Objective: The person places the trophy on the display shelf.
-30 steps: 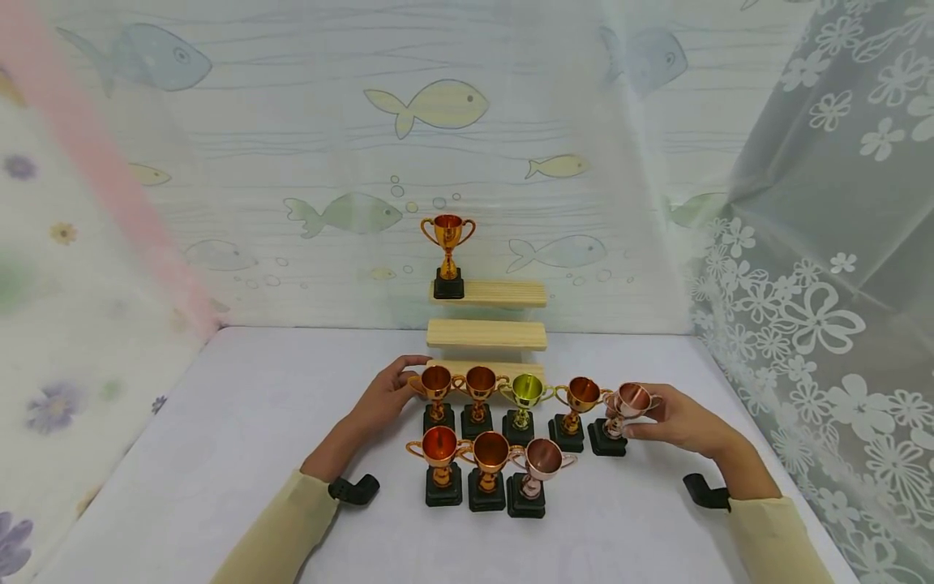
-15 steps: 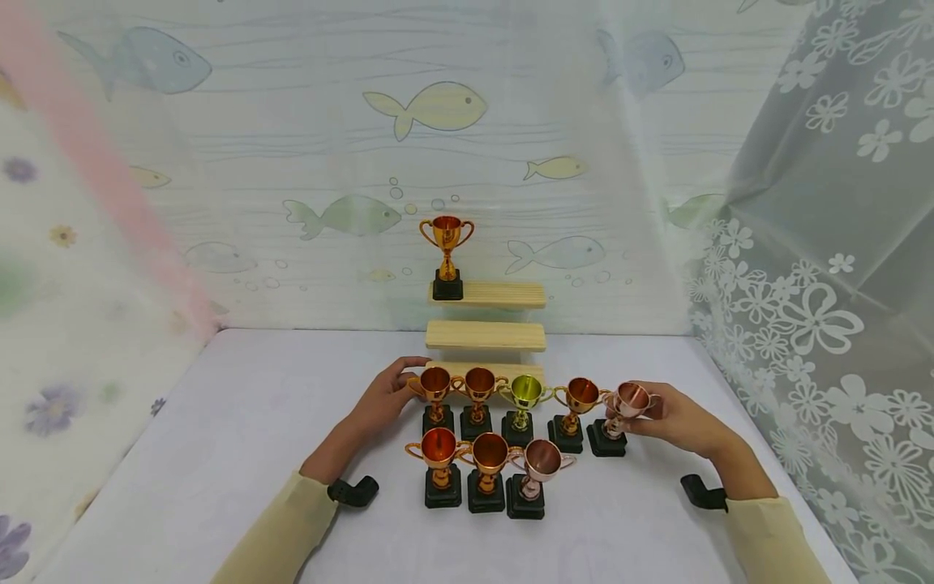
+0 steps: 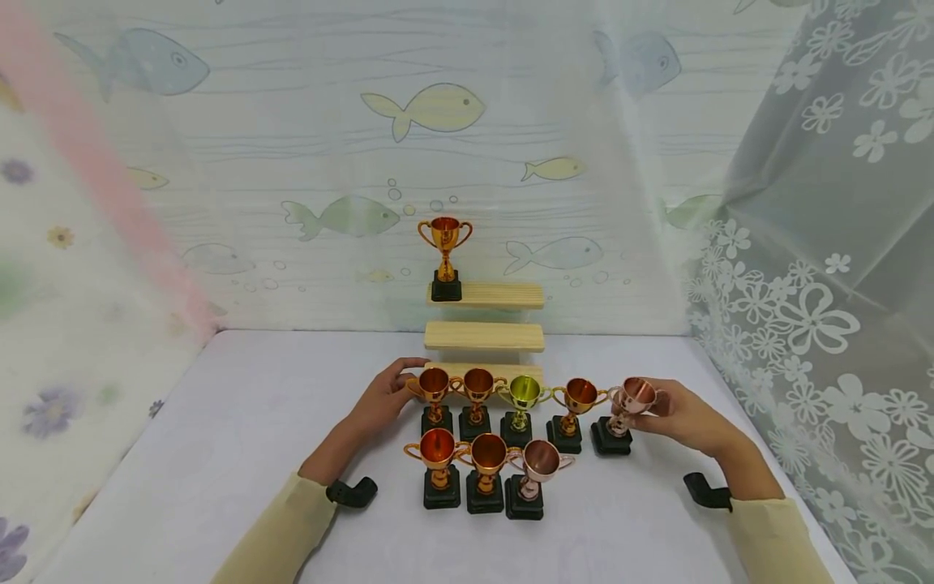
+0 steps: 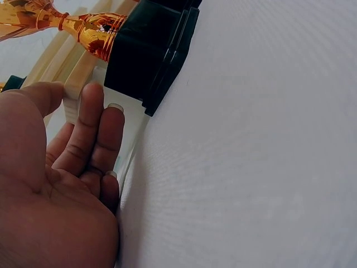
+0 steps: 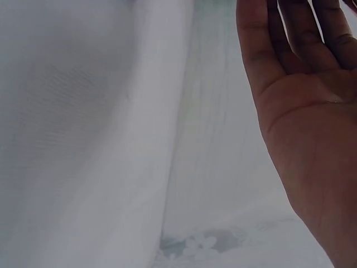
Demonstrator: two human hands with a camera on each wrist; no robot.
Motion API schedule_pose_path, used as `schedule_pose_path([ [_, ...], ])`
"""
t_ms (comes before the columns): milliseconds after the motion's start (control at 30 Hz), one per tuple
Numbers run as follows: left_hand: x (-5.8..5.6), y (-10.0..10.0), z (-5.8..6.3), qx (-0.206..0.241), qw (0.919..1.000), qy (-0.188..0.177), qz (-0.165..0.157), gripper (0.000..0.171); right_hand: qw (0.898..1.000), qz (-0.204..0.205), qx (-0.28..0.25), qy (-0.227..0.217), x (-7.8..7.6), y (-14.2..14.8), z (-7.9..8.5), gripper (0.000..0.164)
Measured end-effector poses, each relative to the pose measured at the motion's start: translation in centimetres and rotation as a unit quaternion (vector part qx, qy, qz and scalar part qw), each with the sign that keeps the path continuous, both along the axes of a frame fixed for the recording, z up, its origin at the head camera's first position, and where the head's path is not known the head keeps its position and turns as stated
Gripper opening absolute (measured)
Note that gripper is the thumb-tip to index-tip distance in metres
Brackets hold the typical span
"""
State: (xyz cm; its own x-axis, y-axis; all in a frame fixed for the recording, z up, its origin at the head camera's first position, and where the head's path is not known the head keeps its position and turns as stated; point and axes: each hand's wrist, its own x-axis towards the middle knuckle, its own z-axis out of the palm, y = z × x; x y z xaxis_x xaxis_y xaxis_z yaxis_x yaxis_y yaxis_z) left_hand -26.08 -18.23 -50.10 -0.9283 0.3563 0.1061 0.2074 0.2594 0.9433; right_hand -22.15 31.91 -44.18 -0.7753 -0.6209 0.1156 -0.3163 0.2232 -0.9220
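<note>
My right hand (image 3: 686,414) holds a rose-gold trophy cup (image 3: 633,396) with a black base at the right end of the back row; its base is slightly tilted and close over the table. In the right wrist view only the palm and fingers of that hand (image 5: 318,111) show, the cup out of sight. My left hand (image 3: 383,401) grips the left end of the lowest board of a three-step wooden stand (image 3: 485,336), thumb and fingers at the board's end (image 4: 79,78) in the left wrist view. A copper trophy (image 3: 434,386) stands right beside those fingers.
A gold trophy (image 3: 445,237) stands on the top step's left end. A yellow-gold trophy (image 3: 524,394) and an orange one (image 3: 580,397) share the back row. In front stand an orange-red trophy (image 3: 438,448), a copper one (image 3: 487,453) and another rose-gold one (image 3: 541,461).
My right hand has shifted the rose-gold trophy slightly to the right, away from the orange one. The left hand stays on the stand, and the other trophies keep their places.
</note>
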Motion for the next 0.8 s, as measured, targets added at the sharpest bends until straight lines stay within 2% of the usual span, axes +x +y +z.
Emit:
schedule_pose_path([
  [200, 0.1, 0.1, 0.1, 0.0, 1.0, -0.004, 0.001, 0.04, 0.999, 0.022, -0.047, 0.003, 0.1, 0.3, 0.5, 0.008],
  [433, 0.1, -0.1, 0.2, 0.003, 1.0, 0.0, -0.002, 0.043, 0.999, -0.041, -0.013, 0.003, 0.2, 0.3, 1.7, 0.005],
  [567, 0.1, -0.2, 0.2, 0.003, 1.0, -0.002, 0.002, 0.041, 0.997, -0.07, 0.005, 0.028, 0.3, 0.3, 2.2, 0.009],
  [800, 0.1, -0.2, 0.1, 0.003, 1.0, -0.005, -0.001, 0.041, 0.99, -0.113, 0.024, 0.081, 0.4, 0.4, 2.4, 0.005],
])
